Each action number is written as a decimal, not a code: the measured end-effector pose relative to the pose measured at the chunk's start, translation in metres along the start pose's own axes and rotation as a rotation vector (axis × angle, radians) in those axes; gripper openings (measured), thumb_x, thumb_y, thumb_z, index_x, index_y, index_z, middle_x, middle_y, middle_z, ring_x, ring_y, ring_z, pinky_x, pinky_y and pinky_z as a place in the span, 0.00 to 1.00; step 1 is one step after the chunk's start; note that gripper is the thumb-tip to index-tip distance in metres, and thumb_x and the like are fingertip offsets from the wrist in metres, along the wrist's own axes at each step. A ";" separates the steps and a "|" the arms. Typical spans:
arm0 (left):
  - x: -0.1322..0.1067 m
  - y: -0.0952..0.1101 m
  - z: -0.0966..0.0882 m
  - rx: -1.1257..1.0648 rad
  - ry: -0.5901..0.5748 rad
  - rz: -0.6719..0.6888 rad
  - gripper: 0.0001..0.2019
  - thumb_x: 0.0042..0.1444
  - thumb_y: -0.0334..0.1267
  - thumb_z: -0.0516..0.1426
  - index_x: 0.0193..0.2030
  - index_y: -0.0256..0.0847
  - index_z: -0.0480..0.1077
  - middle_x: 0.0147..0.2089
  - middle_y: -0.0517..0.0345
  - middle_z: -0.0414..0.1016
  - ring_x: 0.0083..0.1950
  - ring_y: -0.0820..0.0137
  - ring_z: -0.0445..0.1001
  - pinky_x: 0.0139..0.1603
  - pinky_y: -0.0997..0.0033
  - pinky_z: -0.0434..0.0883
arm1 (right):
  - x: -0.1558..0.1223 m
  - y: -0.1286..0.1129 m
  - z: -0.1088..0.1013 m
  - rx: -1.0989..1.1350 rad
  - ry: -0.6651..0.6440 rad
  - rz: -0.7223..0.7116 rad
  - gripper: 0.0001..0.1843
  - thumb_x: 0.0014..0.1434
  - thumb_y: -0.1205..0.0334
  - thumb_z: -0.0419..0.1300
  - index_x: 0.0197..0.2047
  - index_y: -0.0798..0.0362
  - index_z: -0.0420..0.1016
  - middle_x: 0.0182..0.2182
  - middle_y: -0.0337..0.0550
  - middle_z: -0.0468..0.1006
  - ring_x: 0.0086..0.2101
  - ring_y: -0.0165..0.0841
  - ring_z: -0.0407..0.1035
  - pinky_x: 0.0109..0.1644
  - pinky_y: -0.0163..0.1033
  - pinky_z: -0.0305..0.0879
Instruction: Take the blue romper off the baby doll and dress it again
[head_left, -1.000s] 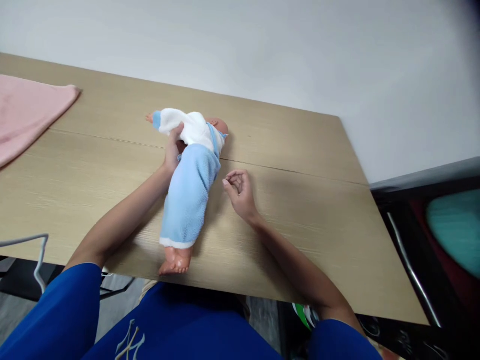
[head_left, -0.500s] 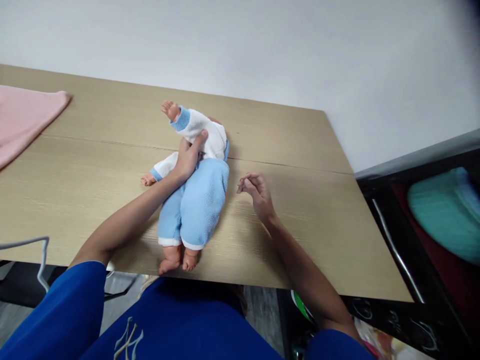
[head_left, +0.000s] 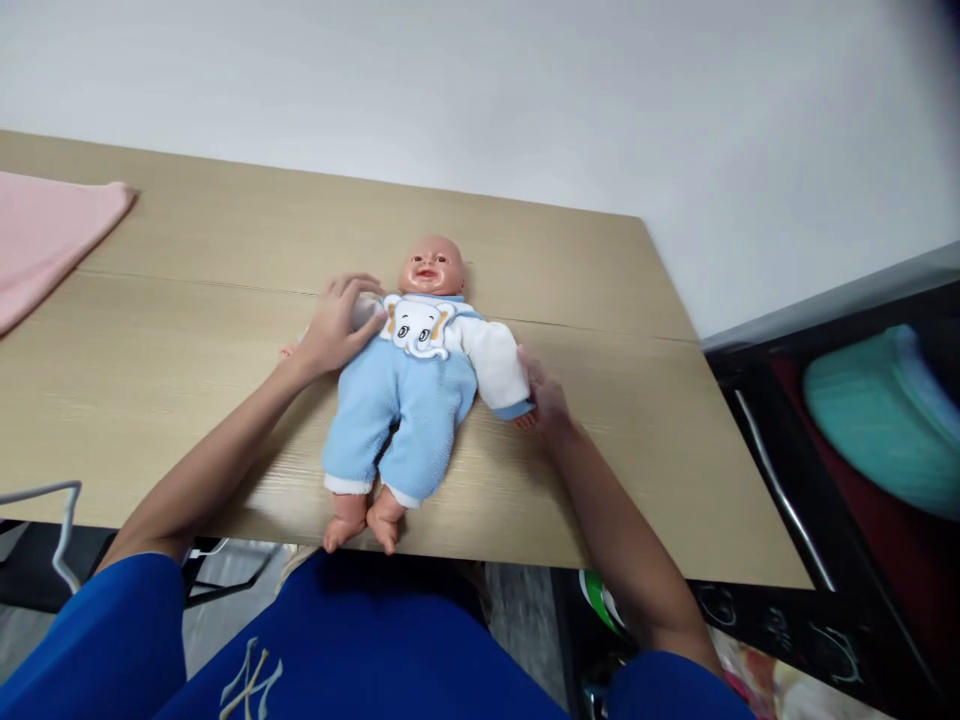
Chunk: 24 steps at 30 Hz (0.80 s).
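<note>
A baby doll in a white and light-blue fleece outfit lies on its back, face up, with its feet toward me. An elephant patch decorates its chest. My left hand rests over the doll's arm and shoulder on the left side, fingers spread and thumb at the edge of the chest. Beside the sleeve on the right side is my right hand, its fingers along the outer side of the sleeve, close to the doll's small hand. Part of those fingers is hidden, but they look loosely extended.
The doll lies on a light wood-grain table with a seam across it. A pink cloth is at the far left. White wall stands behind. Off the table's right edge sits a teal tub on dark furniture.
The doll has rolled from its side onto its back, and its face and chest patch now show. My left hand has shifted left off its torso; my right hand has reached the doll's sleeve.
</note>
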<state>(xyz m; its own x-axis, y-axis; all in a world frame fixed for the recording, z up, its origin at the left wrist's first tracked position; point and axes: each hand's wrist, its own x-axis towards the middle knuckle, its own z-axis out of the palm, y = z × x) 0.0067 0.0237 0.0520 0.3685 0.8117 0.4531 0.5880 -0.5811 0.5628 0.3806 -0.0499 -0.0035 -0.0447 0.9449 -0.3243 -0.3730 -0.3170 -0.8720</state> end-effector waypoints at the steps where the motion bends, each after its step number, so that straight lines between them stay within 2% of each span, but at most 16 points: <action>1: -0.003 -0.010 -0.003 0.082 0.012 -0.089 0.26 0.77 0.59 0.56 0.65 0.39 0.76 0.70 0.33 0.80 0.76 0.43 0.73 0.83 0.35 0.64 | 0.000 0.001 0.000 -0.026 0.011 0.008 0.19 0.71 0.44 0.71 0.57 0.44 0.89 0.58 0.42 0.94 0.64 0.43 0.87 0.71 0.45 0.84; 2: -0.006 -0.018 -0.005 0.137 -0.010 -0.184 0.28 0.76 0.60 0.55 0.63 0.37 0.76 0.68 0.31 0.81 0.73 0.41 0.75 0.81 0.33 0.66 | 0.001 0.002 0.002 -0.050 0.017 0.018 0.20 0.70 0.45 0.72 0.59 0.45 0.88 0.60 0.42 0.93 0.64 0.43 0.87 0.72 0.45 0.83; 4: -0.011 -0.027 -0.006 0.158 -0.126 -0.377 0.32 0.76 0.65 0.52 0.59 0.35 0.77 0.61 0.29 0.84 0.65 0.39 0.79 0.75 0.34 0.72 | 0.002 0.004 0.007 -0.095 0.009 0.025 0.22 0.69 0.45 0.73 0.61 0.45 0.86 0.61 0.42 0.93 0.64 0.43 0.87 0.72 0.45 0.83; 6: -0.015 -0.022 -0.002 0.028 -0.214 -0.500 0.38 0.75 0.73 0.50 0.57 0.36 0.78 0.58 0.31 0.86 0.61 0.39 0.83 0.71 0.37 0.76 | 0.003 0.009 0.016 -0.120 -0.002 0.022 0.25 0.67 0.42 0.74 0.61 0.46 0.85 0.59 0.44 0.93 0.61 0.44 0.88 0.70 0.46 0.85; 7: -0.015 -0.016 0.002 -0.096 -0.214 -0.515 0.40 0.74 0.76 0.50 0.57 0.37 0.79 0.59 0.32 0.87 0.63 0.39 0.83 0.71 0.39 0.77 | 0.003 0.012 0.022 -0.126 -0.012 0.021 0.27 0.66 0.39 0.75 0.60 0.46 0.85 0.56 0.45 0.94 0.60 0.46 0.89 0.68 0.48 0.86; 9: -0.015 0.000 0.012 -0.395 -0.168 -0.468 0.42 0.69 0.80 0.55 0.62 0.39 0.80 0.67 0.34 0.86 0.72 0.38 0.80 0.77 0.41 0.74 | 0.004 0.019 0.034 -0.133 -0.035 -0.004 0.31 0.63 0.33 0.76 0.59 0.46 0.84 0.51 0.47 0.95 0.55 0.49 0.90 0.62 0.52 0.90; 12: -0.012 0.023 0.024 -0.680 -0.118 -0.400 0.42 0.64 0.75 0.66 0.68 0.40 0.79 0.75 0.36 0.81 0.80 0.39 0.75 0.85 0.41 0.68 | 0.003 0.025 0.051 -0.153 -0.037 -0.091 0.35 0.59 0.30 0.77 0.59 0.44 0.82 0.48 0.45 0.95 0.52 0.49 0.91 0.56 0.52 0.91; 15: -0.013 0.038 0.023 -0.724 -0.077 -0.412 0.39 0.63 0.67 0.71 0.68 0.39 0.79 0.74 0.36 0.82 0.79 0.40 0.77 0.85 0.37 0.67 | -0.002 0.020 0.057 -0.168 0.009 -0.159 0.36 0.57 0.33 0.78 0.60 0.44 0.81 0.50 0.44 0.94 0.52 0.46 0.90 0.54 0.48 0.89; 19: -0.022 0.059 0.012 -0.731 -0.006 -0.399 0.35 0.63 0.64 0.73 0.67 0.41 0.78 0.68 0.40 0.85 0.75 0.41 0.80 0.82 0.39 0.73 | -0.023 -0.002 0.053 -0.204 0.031 -0.226 0.35 0.56 0.36 0.80 0.59 0.46 0.82 0.50 0.45 0.93 0.51 0.47 0.89 0.52 0.49 0.89; 24: -0.048 0.109 -0.006 -0.701 0.087 -0.395 0.40 0.65 0.63 0.74 0.75 0.45 0.72 0.76 0.40 0.77 0.83 0.39 0.71 0.87 0.36 0.67 | -0.073 -0.037 0.048 -0.239 0.046 -0.303 0.35 0.57 0.37 0.83 0.59 0.47 0.84 0.48 0.47 0.93 0.46 0.47 0.89 0.46 0.48 0.88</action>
<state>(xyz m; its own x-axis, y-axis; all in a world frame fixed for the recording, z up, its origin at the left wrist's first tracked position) 0.0488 -0.0792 0.0955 0.1542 0.9739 0.1663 0.0644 -0.1779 0.9819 0.3533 -0.1031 0.0704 0.0778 0.9957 -0.0501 -0.1365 -0.0392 -0.9899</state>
